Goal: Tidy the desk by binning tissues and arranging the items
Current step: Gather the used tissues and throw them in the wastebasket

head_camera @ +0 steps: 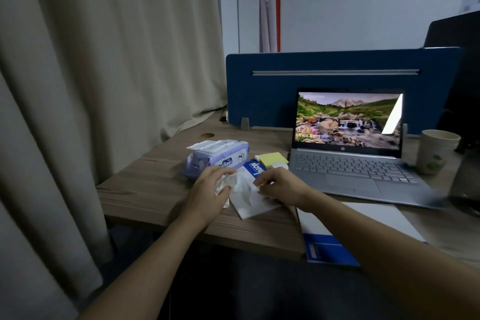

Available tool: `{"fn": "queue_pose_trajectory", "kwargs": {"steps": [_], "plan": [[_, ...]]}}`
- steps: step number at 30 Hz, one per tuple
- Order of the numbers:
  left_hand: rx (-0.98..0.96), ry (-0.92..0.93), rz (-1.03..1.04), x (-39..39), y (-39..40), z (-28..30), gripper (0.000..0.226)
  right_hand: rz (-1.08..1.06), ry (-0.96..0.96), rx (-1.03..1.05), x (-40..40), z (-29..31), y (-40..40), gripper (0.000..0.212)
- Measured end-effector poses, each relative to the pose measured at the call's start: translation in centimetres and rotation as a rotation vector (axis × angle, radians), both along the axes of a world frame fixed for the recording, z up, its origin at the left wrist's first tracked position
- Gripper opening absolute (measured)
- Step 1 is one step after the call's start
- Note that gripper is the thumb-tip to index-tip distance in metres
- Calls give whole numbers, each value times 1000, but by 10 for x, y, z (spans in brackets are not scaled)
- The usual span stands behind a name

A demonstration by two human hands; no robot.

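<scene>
At the desk's point(155, 189) near edge, around ten o'clock from the laptop point(363, 171), you are gathering tissues: your left hand point(207, 195) is closing on a crumpled tissue point(228, 180), while your right hand point(280, 186) is pinching a second, flatter tissue point(246, 197) lying on a notebook point(255, 167). Next, I judge, you are needing a bin, which is out of view. Counting outward: two tissues, two notebooks, one wipes pack point(218, 156), one sticky pad point(272, 158), one cup point(436, 150).
</scene>
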State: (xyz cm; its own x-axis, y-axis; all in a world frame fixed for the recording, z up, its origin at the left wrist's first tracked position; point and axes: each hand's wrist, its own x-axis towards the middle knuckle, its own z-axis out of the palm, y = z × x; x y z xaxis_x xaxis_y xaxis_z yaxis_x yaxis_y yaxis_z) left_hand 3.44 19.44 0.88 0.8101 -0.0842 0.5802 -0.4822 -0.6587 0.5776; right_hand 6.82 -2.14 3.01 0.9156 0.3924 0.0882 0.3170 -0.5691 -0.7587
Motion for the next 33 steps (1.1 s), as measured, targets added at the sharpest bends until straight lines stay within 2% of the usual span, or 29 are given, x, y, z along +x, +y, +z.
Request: {"fn": "queue_pose_trajectory", "kwargs": {"steps": [4, 7, 11, 14, 17, 22, 26, 33], "plan": [[12, 36, -56, -3, -25, 6, 37, 10, 24, 102, -14, 5, -16, 14], [28, 73, -114, -5, -46, 8, 38, -69, -29, 192, -21, 6, -30, 7], [-24, 102, -187, -9, -72, 11, 40, -241, -61, 284, -27, 0, -49, 21], [-98, 123, -276, -12, -88, 13, 27, -270, 14, 411, -32, -2, -64, 33], [-138, 154, -323, -14, -101, 12, 24, -263, 29, 395, -38, -4, -78, 43], [-168, 209, -386, -20, -126, 9, 30, -225, 10, 376, -50, -5, -103, 26], [-178, 227, -418, -25, -149, 8, 25, -217, -23, 390, -67, -4, -127, 16], [-188, 256, -581, -42, -208, 8, 18, -251, -9, 462, -106, -10, -182, 30]]}}
